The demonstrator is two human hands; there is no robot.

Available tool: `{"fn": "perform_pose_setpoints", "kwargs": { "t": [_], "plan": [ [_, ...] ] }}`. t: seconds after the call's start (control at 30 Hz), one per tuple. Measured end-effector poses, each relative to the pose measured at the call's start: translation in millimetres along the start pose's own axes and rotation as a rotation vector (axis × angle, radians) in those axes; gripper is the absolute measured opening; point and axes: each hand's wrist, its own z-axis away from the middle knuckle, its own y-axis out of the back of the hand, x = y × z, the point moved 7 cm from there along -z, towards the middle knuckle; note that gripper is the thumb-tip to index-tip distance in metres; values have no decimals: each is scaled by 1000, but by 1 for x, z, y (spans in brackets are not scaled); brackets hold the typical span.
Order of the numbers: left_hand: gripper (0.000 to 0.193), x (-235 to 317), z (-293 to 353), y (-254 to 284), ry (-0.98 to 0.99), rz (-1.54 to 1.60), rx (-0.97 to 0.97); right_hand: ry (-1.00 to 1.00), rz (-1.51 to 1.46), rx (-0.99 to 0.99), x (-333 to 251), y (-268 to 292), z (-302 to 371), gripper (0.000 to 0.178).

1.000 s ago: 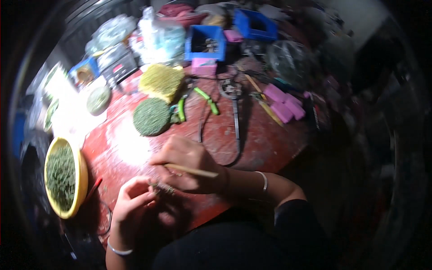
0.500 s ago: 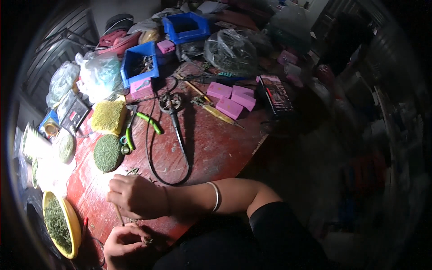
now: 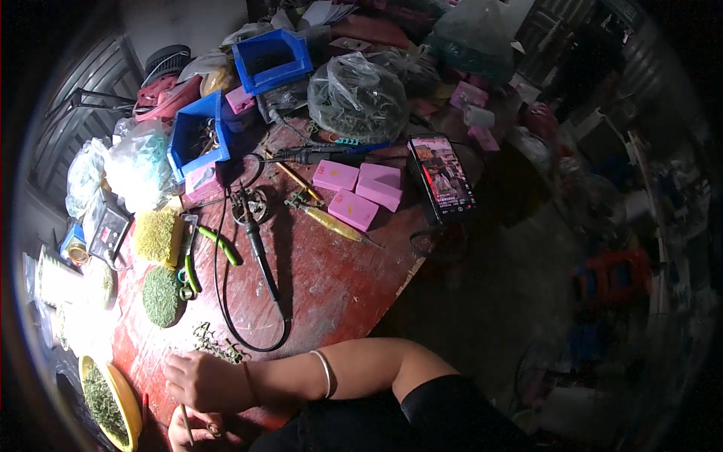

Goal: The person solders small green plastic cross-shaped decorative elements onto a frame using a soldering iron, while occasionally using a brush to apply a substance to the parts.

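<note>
My right hand (image 3: 202, 381) reaches in from the right across the table's near edge, its fingers closed round a thin wooden-looking stick (image 3: 185, 423) that points down. Just below it is my left hand (image 3: 181, 432), partly hidden and cut by the lower edge. Its fingers curl round a small dark piece (image 3: 214, 430) too small to name. Beyond the right hand lies a loose pile of small green twig-like pieces (image 3: 215, 343). A yellow bowl (image 3: 132, 407) full of small green pieces stands left of both hands.
On the red table (image 3: 331, 290) lie a black-handled soldering iron (image 3: 263, 264) with a looped cable, green-handled pliers (image 3: 218, 245), a green oval pad (image 3: 160, 297), a yellow sponge (image 3: 157, 238), pink boxes (image 3: 352, 210) and a lit phone (image 3: 443, 178). Blue bins (image 3: 197, 139) and plastic bags (image 3: 358, 98) stand behind.
The view has shifted, so the table things sit lower and further left. Both hands appear lower and closer together; the green pile shows more. The phone screen looks brighter.
</note>
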Motion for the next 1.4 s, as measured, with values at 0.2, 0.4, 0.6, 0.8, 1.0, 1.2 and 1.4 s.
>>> {"fn": "perform_pose_setpoints", "kwargs": {
  "t": [0.2,0.4,0.6,0.8,1.0,1.2,1.4],
  "plan": [
    [25,-49,-1,52,169,144,-19,-8,-76,-128,-10,-9,-1,24],
    [23,-28,4,25,-45,1,-120,-1,-162,-53,0,-7,-2,23],
    [34,-6,-7,2,-82,-64,-299,-107,-38,-127,32,25,-15,12],
    [27,8,6,2,-255,-459,-73,-270,-85,56,59,34,-26,11],
    [21,20,13,0,-402,-666,-73,-569,-257,-33,64,53,-10,15],
    [15,9,8,12,-408,-667,-79,-759,-157,-153,36,78,34,14],
    [6,13,1,30,-391,-495,107,-454,-53,-335,-5,51,18,16]
  ]
}}
